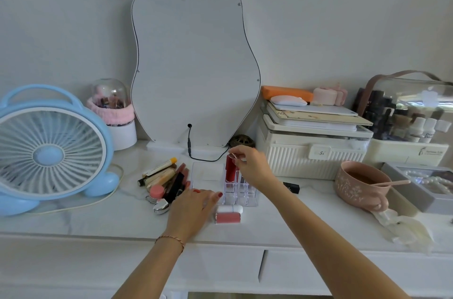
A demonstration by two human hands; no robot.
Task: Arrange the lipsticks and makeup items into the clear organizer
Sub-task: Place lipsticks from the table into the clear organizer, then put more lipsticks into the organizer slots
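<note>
cream storage box latch label: "s1"; rest unreadable.

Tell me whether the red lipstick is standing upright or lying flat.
Upright. The red lipstick stands vertically in a slot of the clear organizer, with the right hand pinching its top.

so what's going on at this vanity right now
A person is sorting makeup into a clear organizer on a white vanity top. The right hand pinches the top of a red lipstick standing upright in one of the organizer's slots. The left hand rests flat on the surface beside the organizer. A pile of unsorted lipsticks and tubes waits to the left, and a pink and white item lies in front of the organizer.
</note>
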